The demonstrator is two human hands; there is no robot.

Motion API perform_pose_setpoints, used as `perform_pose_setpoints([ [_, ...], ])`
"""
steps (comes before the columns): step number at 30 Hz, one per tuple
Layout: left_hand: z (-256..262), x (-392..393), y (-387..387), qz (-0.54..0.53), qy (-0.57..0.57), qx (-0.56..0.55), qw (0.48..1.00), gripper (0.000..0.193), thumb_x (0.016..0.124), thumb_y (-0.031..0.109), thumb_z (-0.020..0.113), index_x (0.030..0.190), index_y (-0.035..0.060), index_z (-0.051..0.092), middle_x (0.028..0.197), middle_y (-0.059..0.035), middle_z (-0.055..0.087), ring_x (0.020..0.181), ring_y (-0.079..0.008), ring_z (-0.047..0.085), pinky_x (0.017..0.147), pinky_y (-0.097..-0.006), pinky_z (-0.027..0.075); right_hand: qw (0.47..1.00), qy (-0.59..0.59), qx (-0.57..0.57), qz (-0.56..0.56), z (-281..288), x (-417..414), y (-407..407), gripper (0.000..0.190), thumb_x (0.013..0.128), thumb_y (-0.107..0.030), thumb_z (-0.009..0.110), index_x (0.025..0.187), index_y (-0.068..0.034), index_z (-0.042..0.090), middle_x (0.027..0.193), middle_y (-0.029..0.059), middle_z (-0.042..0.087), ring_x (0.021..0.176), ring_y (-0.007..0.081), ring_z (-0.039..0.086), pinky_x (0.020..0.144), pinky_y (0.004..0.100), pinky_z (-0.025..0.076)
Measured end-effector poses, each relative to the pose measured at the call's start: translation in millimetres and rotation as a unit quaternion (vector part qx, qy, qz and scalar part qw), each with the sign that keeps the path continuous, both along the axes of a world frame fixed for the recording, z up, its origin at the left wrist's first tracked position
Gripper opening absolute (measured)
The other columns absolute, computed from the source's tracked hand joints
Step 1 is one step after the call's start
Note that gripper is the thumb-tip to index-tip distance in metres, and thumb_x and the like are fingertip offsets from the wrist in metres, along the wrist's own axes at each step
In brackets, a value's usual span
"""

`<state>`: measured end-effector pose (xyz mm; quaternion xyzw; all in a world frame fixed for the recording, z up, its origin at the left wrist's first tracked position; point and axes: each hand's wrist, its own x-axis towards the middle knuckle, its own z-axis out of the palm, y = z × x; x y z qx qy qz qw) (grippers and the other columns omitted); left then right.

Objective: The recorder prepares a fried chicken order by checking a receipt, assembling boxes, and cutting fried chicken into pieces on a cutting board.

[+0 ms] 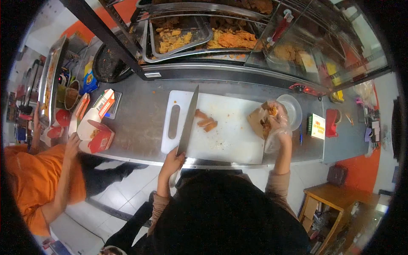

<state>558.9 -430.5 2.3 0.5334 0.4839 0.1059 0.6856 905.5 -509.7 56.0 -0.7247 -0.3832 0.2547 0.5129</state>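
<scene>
My left hand (172, 164) grips a large kitchen knife (188, 122), its blade pointing away from me over the left part of a white plastic cutting board (236, 127). Slices of cooked meat (206, 121) lie on the board just right of the blade. My right hand (278, 119), in a clear plastic glove, is at the board's right end, closed on pieces of fried food (273, 111) at the mouth of a brown paper packet (256, 120). Whether the fingers also grip the paper is hard to tell. Behind that hand stands a round translucent plastic tub (291, 111).
A co-worker in an orange shirt (41, 178) stands at the left, a hand at red and white takeaway boxes (95, 135). Beyond the board is a glass-fronted display cabinet (216, 71) with trays of fried food (173, 40). A blue pen (301, 134) and small box (317, 126) lie right.
</scene>
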Motion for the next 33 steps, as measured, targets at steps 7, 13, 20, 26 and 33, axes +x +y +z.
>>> perform_pose_setpoints([
  [7, 0.1, 4.3, -1.2, 0.000, 0.002, -0.016, 1.000, 0.025, 0.079, 0.006, 0.042, 0.104, 0.0002, 0.044, 0.047, -0.0002, 0.039, 0.036, -0.0076, 0.035, 0.034, -0.0226, 0.030, 0.972, 0.229, 0.027, -0.052, -11.2, 19.8, -3.8, 0.034, 0.073, 0.000, 0.050, 0.105, -0.010, 0.044, 0.096, 0.0044, 0.049, 0.088, 0.0163, 0.048, 0.075, 0.0290, 0.040],
  [13, -11.6, 2.8, -2.8, -0.018, 0.037, 0.029, 0.999, 0.026, 0.078, 0.006, 0.043, 0.103, 0.0001, 0.046, 0.049, -0.0014, 0.043, 0.038, -0.0083, 0.038, 0.037, -0.0233, 0.032, 0.884, 0.434, 0.169, -0.042, 22.2, 1.5, -15.1, 0.033, 0.077, -0.006, 0.050, 0.109, -0.009, 0.041, 0.098, 0.0107, 0.049, 0.081, 0.0209, 0.050, 0.069, 0.0315, 0.043],
  [20, -11.4, 7.1, -3.7, -0.027, 0.047, 0.046, 0.997, 0.029, 0.078, 0.006, 0.044, 0.106, 0.0007, 0.045, 0.052, -0.0015, 0.044, 0.040, -0.0077, 0.039, 0.038, -0.0227, 0.033, 0.896, 0.405, 0.181, -0.022, 34.3, -4.4, -14.0, 0.034, 0.075, -0.007, 0.053, 0.108, -0.010, 0.042, 0.095, 0.0111, 0.051, 0.076, 0.0210, 0.052, 0.060, 0.0296, 0.045],
  [26, -2.5, 11.2, -4.0, -0.020, 0.060, 0.023, 0.998, 0.029, 0.077, 0.007, 0.044, 0.106, 0.0007, 0.045, 0.055, -0.0026, 0.046, 0.042, -0.0076, 0.040, 0.040, -0.0225, 0.033, 0.844, 0.484, 0.224, -0.049, 49.7, -17.8, -14.8, 0.029, 0.083, -0.019, 0.043, 0.106, -0.001, 0.041, 0.092, 0.0124, 0.052, 0.070, 0.0173, 0.053, 0.058, 0.0270, 0.044],
  [33, -8.7, 9.6, -5.4, -0.028, 0.094, 0.057, 0.994, 0.029, 0.075, 0.008, 0.045, 0.103, 0.0002, 0.047, 0.067, -0.0111, 0.053, 0.056, -0.0155, 0.048, 0.054, -0.0279, 0.041, 0.949, 0.277, 0.073, -0.135, 32.1, 4.0, 1.8, 0.027, 0.081, -0.024, 0.050, 0.099, -0.004, 0.049, 0.081, 0.0027, 0.053, 0.069, 0.0104, 0.050, 0.054, 0.0223, 0.041],
])
